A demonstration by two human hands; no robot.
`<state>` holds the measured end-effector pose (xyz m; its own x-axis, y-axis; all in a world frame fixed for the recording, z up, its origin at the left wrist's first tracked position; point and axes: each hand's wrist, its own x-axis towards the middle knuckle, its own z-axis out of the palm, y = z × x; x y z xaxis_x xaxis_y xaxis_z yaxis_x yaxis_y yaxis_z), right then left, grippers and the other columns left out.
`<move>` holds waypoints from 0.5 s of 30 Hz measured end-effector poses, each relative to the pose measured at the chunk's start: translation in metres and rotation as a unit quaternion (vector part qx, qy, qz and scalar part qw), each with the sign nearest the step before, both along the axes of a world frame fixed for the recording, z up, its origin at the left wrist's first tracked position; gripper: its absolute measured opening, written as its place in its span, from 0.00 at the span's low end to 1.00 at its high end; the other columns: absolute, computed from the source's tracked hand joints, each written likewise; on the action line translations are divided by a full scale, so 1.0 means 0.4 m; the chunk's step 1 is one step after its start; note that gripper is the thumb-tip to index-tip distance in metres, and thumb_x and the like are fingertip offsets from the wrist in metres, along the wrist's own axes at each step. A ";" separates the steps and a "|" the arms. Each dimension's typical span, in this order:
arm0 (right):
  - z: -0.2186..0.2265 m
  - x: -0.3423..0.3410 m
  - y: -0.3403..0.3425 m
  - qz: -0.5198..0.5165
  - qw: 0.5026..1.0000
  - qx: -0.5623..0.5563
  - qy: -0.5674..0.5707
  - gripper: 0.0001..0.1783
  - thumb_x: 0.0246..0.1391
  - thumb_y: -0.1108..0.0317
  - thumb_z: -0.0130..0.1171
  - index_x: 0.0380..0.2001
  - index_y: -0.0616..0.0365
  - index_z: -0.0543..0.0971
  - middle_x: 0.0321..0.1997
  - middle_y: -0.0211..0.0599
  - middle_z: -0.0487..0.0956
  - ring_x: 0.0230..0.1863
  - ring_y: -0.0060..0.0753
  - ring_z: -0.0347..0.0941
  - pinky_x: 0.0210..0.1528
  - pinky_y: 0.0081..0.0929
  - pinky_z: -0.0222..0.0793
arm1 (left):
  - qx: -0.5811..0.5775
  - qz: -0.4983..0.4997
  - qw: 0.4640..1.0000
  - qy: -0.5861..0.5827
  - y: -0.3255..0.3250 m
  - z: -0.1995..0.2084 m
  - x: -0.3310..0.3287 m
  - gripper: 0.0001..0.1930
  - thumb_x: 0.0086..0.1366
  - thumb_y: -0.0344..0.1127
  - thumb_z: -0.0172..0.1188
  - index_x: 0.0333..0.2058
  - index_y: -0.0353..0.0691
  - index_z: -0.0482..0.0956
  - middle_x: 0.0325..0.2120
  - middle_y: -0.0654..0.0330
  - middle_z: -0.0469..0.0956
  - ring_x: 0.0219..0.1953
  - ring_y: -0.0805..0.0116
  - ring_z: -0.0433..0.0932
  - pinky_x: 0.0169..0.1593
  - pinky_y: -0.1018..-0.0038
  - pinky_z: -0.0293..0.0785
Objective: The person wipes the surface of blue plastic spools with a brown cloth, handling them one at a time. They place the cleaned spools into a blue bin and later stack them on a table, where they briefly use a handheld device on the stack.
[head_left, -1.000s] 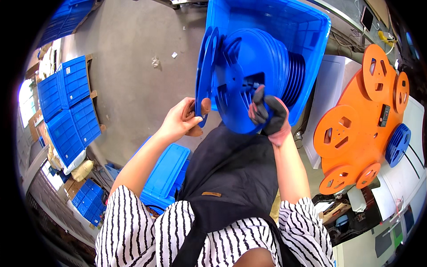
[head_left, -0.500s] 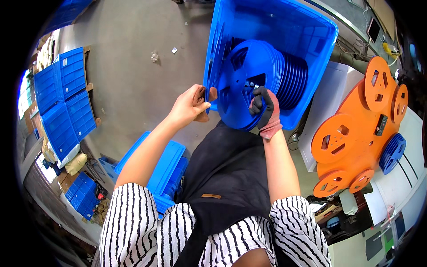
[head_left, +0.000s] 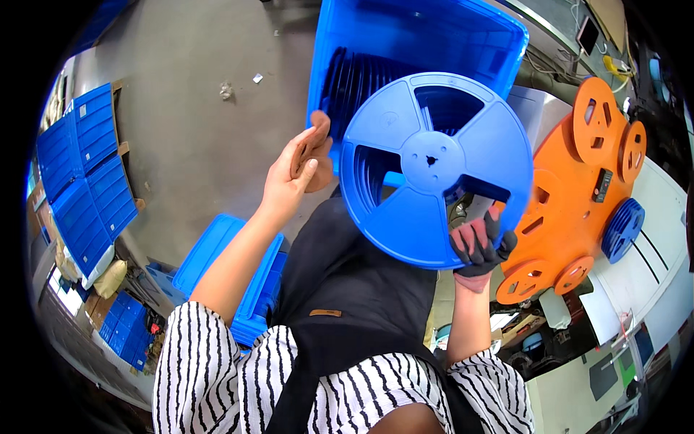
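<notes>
In front of me, a large blue reel (head_left: 432,160) with a round hub and three wide cut-outs faces me. My right hand (head_left: 483,247), in a red and black glove, grips its lower right rim beside a cut-out. Curved blue edges show through the openings; whether more than one reel is held, I cannot tell. My left hand (head_left: 283,181) is bare and closed around a brown piece (head_left: 316,155) with rounded ends, left of the reel. Behind the reel stands a deep blue bin (head_left: 434,32), with more reels (head_left: 361,72) on edge inside.
An orange stand (head_left: 567,210) with round orange plates and small blue reels (head_left: 623,230) is at the right. Blue lidded boxes (head_left: 224,253) stand by my left side. Stacked blue crates (head_left: 87,166) are farther left. Litter (head_left: 226,90) lies on the grey floor.
The large blue reel has come out of the bin toward me and turned its face up. My right hand has moved from its hub area to its lower right rim. My left hand keeps the brown piece.
</notes>
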<state>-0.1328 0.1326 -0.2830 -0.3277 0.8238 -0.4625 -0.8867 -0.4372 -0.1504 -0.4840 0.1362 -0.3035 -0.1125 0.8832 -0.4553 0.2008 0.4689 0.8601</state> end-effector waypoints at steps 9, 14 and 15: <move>0.068 -0.037 -0.067 -0.038 0.996 0.036 0.077 0.23 0.53 0.40 0.57 0.39 0.45 0.69 0.14 0.22 0.70 0.13 0.25 0.66 0.19 0.27 0.64 | 0.206 -0.350 0.899 0.163 0.083 0.162 0.401 0.38 0.57 0.39 0.63 0.65 0.41 0.58 0.67 0.49 0.54 0.71 0.47 0.47 0.69 0.48 0.41; 0.067 -0.002 -0.079 -0.032 0.989 0.112 0.096 0.25 0.50 0.39 0.61 0.39 0.45 0.68 0.13 0.23 0.66 0.13 0.26 0.65 0.19 0.27 0.63 | 0.133 -0.350 0.913 0.160 0.110 0.041 0.262 0.34 0.62 0.33 0.55 0.67 0.40 0.56 0.68 0.49 0.53 0.71 0.51 0.47 0.71 0.59 0.42; 0.077 0.006 -0.078 -0.034 0.991 0.103 0.084 0.26 0.50 0.39 0.60 0.39 0.45 0.68 0.13 0.23 0.67 0.13 0.27 0.65 0.19 0.27 0.63 | 0.048 -0.337 0.921 0.187 0.101 0.015 0.221 0.33 0.64 0.32 0.53 0.67 0.40 0.55 0.68 0.51 0.52 0.72 0.54 0.45 0.71 0.62 0.41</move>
